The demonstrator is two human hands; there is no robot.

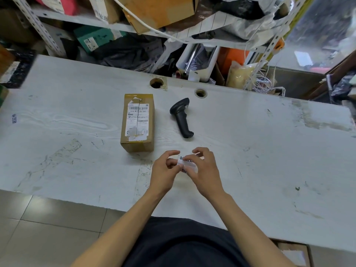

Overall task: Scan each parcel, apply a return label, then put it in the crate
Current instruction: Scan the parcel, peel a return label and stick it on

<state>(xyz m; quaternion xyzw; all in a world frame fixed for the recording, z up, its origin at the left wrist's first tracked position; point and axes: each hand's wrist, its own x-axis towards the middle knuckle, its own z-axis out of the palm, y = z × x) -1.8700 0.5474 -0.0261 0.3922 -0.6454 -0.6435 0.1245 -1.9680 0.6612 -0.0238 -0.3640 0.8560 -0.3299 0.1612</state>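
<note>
Partly hidden label [187,163] pinched by both hands, print unreadable

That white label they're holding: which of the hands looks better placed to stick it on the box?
Probably the left hand: the cardboard box sits on its side. Both pinch the label.

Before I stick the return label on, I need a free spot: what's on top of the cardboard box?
A white shipping label with barcodes, torn in places, covers most of the cardboard box top. What's inside is hidden.
</note>
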